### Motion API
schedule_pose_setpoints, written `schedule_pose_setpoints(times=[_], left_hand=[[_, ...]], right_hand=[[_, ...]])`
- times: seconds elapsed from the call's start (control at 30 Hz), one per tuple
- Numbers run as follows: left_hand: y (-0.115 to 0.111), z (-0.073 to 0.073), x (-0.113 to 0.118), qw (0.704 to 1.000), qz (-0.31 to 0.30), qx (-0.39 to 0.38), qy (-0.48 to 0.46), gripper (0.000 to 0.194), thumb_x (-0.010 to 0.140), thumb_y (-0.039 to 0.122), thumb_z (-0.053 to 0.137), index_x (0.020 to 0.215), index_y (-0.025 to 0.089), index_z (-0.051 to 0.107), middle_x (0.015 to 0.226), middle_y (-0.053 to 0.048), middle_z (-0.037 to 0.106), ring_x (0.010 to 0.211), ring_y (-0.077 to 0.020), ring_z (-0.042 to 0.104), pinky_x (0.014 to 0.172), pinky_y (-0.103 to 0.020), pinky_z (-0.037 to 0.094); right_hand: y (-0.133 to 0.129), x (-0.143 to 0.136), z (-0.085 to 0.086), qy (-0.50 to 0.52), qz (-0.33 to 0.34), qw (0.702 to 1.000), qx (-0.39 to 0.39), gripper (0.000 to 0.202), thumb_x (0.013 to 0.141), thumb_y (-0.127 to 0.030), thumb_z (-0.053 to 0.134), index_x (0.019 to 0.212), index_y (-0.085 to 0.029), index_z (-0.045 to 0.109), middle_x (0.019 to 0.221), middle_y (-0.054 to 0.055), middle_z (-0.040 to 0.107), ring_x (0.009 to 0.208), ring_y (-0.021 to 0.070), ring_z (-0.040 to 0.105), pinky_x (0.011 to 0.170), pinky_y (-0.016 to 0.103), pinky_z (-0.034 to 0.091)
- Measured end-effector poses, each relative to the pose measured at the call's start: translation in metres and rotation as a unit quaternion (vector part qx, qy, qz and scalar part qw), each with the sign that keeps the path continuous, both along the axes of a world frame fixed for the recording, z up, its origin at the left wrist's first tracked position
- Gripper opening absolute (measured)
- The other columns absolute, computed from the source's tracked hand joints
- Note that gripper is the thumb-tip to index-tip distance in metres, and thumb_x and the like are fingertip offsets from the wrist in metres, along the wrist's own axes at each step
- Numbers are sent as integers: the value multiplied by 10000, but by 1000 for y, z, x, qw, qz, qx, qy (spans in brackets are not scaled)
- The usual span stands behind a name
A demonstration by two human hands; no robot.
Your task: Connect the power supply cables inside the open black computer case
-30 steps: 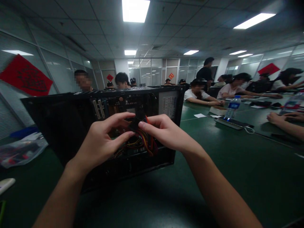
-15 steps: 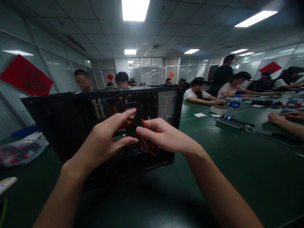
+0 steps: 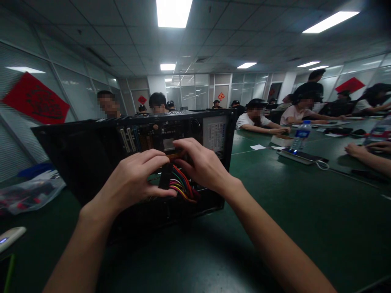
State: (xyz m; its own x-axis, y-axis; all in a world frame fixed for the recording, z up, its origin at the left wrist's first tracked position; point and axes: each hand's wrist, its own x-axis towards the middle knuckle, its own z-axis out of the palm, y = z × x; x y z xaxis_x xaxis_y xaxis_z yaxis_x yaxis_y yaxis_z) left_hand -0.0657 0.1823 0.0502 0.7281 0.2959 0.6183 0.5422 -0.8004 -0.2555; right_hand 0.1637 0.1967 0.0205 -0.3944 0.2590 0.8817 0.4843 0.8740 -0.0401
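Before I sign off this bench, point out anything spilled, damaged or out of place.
Nothing stands out as spilled or damaged. The computer case is open-sided, and coloured wires bend away from a black connector in the left hand; neither looks odd.

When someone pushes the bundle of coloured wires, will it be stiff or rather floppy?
The bundle of coloured wires probably bends, as its thin strands curve. It may spring back somewhat, since many strands run together. The black connector at its end looks blocky, so is likely rigid.
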Motion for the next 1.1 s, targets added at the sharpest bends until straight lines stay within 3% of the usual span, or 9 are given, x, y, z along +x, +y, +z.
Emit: schedule_pose_setpoints(times=[0.1, 0.17, 0.27, 0.37, 0.47, 0.63, 0.9, 1.0, 1.1], left_hand=[[-2, 2, -2, 998, -2, -67, -1, 575, 768, 620, 693, 1137, 186, 622, 1112, -100, 675, 990, -238, 661, 854, -330, 532], [-4, 4, -1, 991, 10, -131, 5, 521, 765, 571, 723, 1110, 192, 632, 1072, -74, 684, 961, -220, 659, 826, -305, 526], [-4, 5, 1, 975, 27, -221, 10, 388, 768, 462, 748, 1034, 193, 664, 997, -41, 698, 891, -192, 657, 765, -264, 512], [0, 3, 2, 960, 28, -278, 10, 343, 768, 434, 745, 1003, 193, 684, 978, -38, 715, 867, -191, 664, 742, -249, 511], [6, 0, 1, 956, 28, -290, 9, 435, 765, 473, 746, 1105, 214, 671, 1067, -46, 723, 939, -213, 678, 799, -267, 526], [8, -3, 0, 971, 71, -227, -26, 572, 821, 522, 676, 1294, 226, 550, 1228, -82, 677, 1056, -251, 670, 877, -335, 542], [-7, -2, 13, 995, 94, 33, 5, 290, 944, 333, 518, 1170, 186, 626, 1153, -126, 694, 1042, -274, 660, 915, -414, 519], [-10, -3, 18, 996, 88, 16, 12, 307, 940, 342, 531, 1177, 172, 629, 1155, -132, 694, 1020, -273, 663, 896, -422, 531], [-10, -6, 21, 995, 63, -70, 19, 365, 920, 391, 574, 1216, 182, 620, 1209, -119, 681, 1070, -263, 655, 924, -407, 536]], right_hand=[[13, -2, -15, -45, -3, 980, 194, 315, 946, -201, 551, 1259, -226, 575, 1244, 102, 600, 1149, 199, 568, 953, 371, 526], [18, -4, -24, -78, 6, 958, 277, 288, 931, -207, 584, 1213, -260, 607, 1206, 78, 617, 1128, 195, 573, 942, 373, 538], [22, -10, -33, -107, 27, 937, 331, 237, 910, -266, 637, 1146, -245, 644, 1139, 83, 636, 1049, 198, 599, 835, 341, 564], [22, -15, -38, -127, 38, 933, 334, 208, 905, -263, 648, 1105, -205, 665, 1051, 90, 655, 966, 192, 616, 766, 316, 557], [24, -16, -38, -120, 29, 942, 313, 174, 921, -234, 623, 1078, -179, 677, 1022, 97, 668, 956, 192, 612, 771, 320, 549], [23, -11, -32, -86, -16, 965, 246, 190, 965, -225, 546, 1089, -177, 682, 1029, 106, 670, 962, 190, 583, 793, 319, 518], [-4, -3, -5, -80, -97, 990, 71, 217, 989, -208, 473, 1006, -186, 688, 966, 75, 637, 848, 168, 515, 701, 283, 416], [-15, 3, 6, -104, -82, 991, -30, 166, 960, -216, 532, 995, -177, 690, 946, 64, 621, 826, 157, 531, 673, 263, 381], [-17, 10, 12, -140, -49, 979, -141, 118, 895, -228, 619, 934, -167, 712, 903, 49, 630, 754, 136, 544, 637, 249, 350]])
